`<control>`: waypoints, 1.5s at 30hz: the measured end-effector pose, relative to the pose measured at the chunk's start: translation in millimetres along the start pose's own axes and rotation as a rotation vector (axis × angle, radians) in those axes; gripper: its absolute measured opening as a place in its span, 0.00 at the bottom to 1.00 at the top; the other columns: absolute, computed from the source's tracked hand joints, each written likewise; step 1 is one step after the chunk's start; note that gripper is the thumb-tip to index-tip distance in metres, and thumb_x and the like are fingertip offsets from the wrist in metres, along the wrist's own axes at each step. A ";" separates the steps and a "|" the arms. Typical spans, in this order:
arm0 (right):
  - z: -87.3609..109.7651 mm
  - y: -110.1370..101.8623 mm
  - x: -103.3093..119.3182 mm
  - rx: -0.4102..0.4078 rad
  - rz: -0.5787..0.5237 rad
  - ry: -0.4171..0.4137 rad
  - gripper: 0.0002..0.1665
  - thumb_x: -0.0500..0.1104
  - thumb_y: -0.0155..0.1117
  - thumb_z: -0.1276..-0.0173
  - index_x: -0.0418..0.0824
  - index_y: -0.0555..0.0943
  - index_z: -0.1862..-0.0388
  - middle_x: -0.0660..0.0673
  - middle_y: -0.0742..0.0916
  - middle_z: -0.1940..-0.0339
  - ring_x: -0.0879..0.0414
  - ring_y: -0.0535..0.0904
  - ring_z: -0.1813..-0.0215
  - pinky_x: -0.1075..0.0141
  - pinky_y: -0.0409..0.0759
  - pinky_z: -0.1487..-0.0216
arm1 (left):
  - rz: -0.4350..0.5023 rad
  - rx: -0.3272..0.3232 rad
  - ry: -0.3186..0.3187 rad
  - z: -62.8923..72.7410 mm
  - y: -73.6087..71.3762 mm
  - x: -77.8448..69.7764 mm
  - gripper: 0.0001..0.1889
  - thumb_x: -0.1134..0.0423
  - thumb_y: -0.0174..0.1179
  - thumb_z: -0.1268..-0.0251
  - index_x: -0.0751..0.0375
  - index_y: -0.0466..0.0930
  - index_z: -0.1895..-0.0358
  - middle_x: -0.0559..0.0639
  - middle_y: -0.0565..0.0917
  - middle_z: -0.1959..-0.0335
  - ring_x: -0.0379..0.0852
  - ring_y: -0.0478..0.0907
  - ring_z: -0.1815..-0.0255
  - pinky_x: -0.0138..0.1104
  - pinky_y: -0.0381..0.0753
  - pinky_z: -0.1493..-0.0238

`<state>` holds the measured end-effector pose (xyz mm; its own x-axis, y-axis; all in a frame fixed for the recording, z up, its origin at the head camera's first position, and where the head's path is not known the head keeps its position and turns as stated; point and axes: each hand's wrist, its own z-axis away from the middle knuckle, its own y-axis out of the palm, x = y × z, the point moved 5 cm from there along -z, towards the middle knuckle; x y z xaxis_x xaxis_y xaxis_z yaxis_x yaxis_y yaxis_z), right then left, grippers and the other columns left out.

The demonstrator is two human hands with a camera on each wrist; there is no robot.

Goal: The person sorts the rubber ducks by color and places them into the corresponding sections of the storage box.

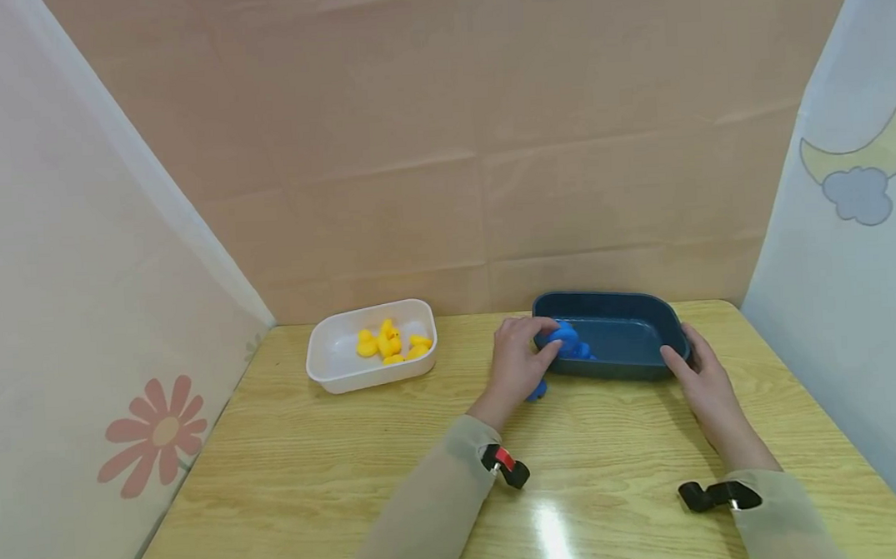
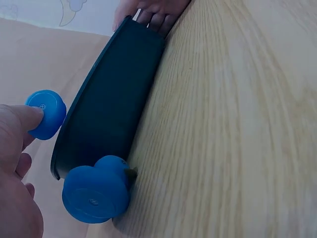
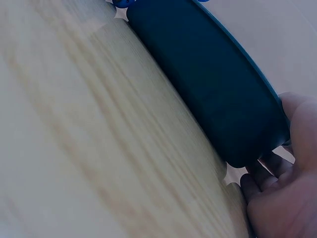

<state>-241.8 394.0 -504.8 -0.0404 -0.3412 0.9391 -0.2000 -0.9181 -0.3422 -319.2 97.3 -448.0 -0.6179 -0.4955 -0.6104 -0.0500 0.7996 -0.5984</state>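
Observation:
My left hand (image 1: 516, 358) pinches a blue rubber duck (image 2: 48, 115) between thumb and fingers, at the left end of a dark blue-green tray (image 1: 632, 371). Inside that tray, just beside the pinched duck, more blue (image 1: 583, 352) shows low near the front wall. Another blue rubber duck (image 2: 96, 191) lies on the table in front of the tray's left corner, partly hidden by my left wrist in the head view. My right hand (image 1: 708, 381) grips the tray's right end, thumb at the rim and fingers around the outside.
To the left stands a white tray (image 1: 370, 381) with several yellow rubber ducks (image 1: 385, 339) in it. Both trays sit toward the back of the wooden table (image 1: 277, 487), near a brown backdrop (image 1: 382, 149). Patterned panels flank the table on both sides.

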 end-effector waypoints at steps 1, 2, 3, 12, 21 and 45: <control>-0.1 0.1 -0.2 0.000 0.000 0.001 0.54 0.63 0.52 0.11 0.48 0.34 0.05 0.36 0.41 0.07 0.34 0.35 0.09 0.90 0.51 0.30 | 0.003 0.001 -0.009 0.0 0.7 0.1 0.12 0.57 0.74 0.24 0.49 0.91 0.43 0.39 0.91 0.50 0.42 0.77 0.45 0.40 0.74 0.37; -0.2 0.1 -0.5 0.000 0.003 0.003 0.54 0.64 0.52 0.11 0.48 0.34 0.05 0.36 0.41 0.07 0.34 0.35 0.09 0.90 0.51 0.30 | 0.003 0.003 -0.021 0.0 1.6 0.5 0.11 0.56 0.74 0.23 0.49 0.91 0.43 0.39 0.91 0.50 0.42 0.77 0.45 0.40 0.74 0.37; -0.2 0.1 -0.7 -0.002 0.005 0.005 0.54 0.64 0.52 0.11 0.48 0.34 0.05 0.36 0.41 0.07 0.34 0.35 0.09 0.90 0.51 0.30 | 0.000 0.008 -0.032 -0.1 2.9 1.4 0.12 0.56 0.73 0.23 0.48 0.91 0.42 0.39 0.91 0.49 0.42 0.77 0.44 0.40 0.74 0.36; -1.1 -0.1 -2.0 -0.007 0.020 0.010 0.55 0.65 0.51 0.11 0.48 0.34 0.05 0.37 0.41 0.07 0.35 0.35 0.09 0.89 0.49 0.29 | -0.042 0.053 -0.109 0.6 5.7 7.4 0.16 0.52 0.71 0.20 0.46 0.88 0.35 0.41 0.87 0.35 0.48 0.75 0.30 0.47 0.73 0.27; -0.1 0.1 -2.1 -0.001 0.016 0.018 0.54 0.65 0.51 0.11 0.49 0.34 0.05 0.37 0.40 0.07 0.35 0.34 0.09 0.85 0.48 0.24 | -0.008 0.029 -0.160 1.1 -9.7 16.0 0.19 0.52 0.67 0.17 0.47 0.85 0.29 0.43 0.85 0.30 0.51 0.74 0.29 0.49 0.73 0.26; 2.1 -0.3 3.0 -0.011 0.022 0.007 0.55 0.65 0.52 0.11 0.49 0.34 0.05 0.36 0.41 0.07 0.35 0.35 0.09 0.83 0.48 0.22 | 0.094 0.252 -0.235 32.8 -21.6 55.4 0.23 0.60 0.63 0.14 0.51 0.80 0.22 0.42 0.82 0.25 0.53 0.72 0.23 0.50 0.71 0.21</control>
<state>-239.7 392.9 -502.0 -0.0522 -0.3599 0.9315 -0.2093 -0.9081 -0.3626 -326.6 41.4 -485.9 -0.4120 -0.5119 -0.7538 0.2111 0.7511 -0.6255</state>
